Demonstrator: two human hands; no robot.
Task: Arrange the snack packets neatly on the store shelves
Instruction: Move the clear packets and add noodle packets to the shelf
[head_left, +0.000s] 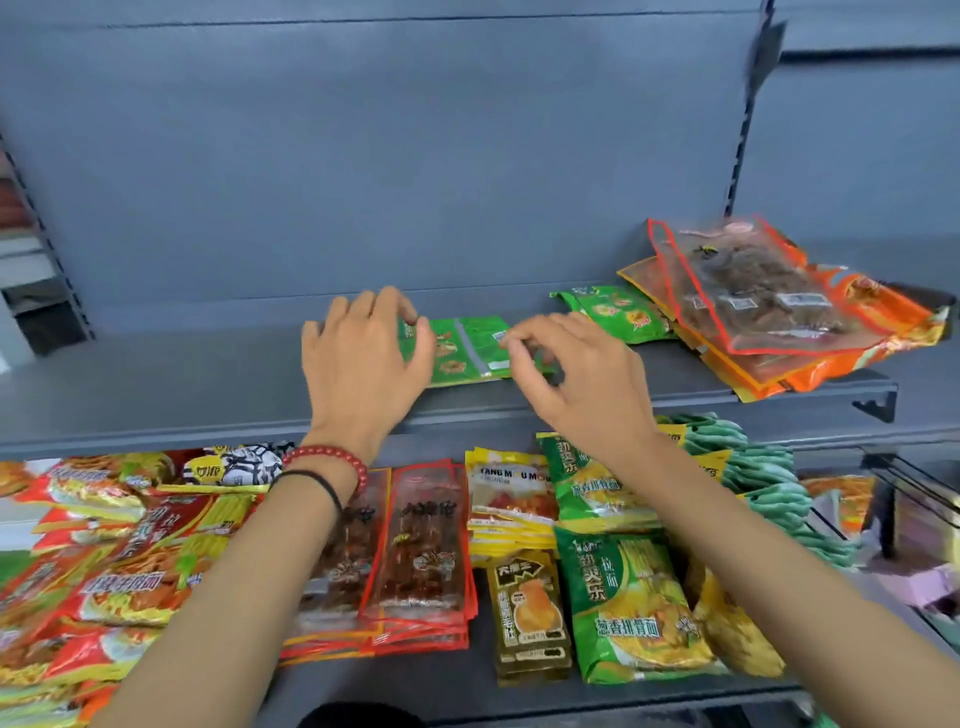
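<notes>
While the green packet (467, 348) lies flat near the front of the upper shelf (156, 384), both hands are on it. The left hand (363, 364) closes its grip on the packet's left edge, forefinger and thumb curled in against the foil, the other fingers arched above the shelf. The right hand (582, 384) has the right edge — thumb and forefinger pinched together on it, the remaining fingers loosely bent. A silvery seam runs across the packet's middle; its print is too blurred to read.

Just to the right lies a second green packet (618, 312), and beside that a stack of clear orange-edged packets (753, 296), their labels unreadable. On the lower shelf (441, 680), a yellow packet (511, 488) reads "TANG M U MO" in part, and a green noodle packet (628, 613) bears "葱香排骨面". Red-edged clear packets (421, 545) sit between the forearms — red noodle packets (104, 577) crowd the left. A red bead bracelet (327, 457) circles the left wrist.
</notes>
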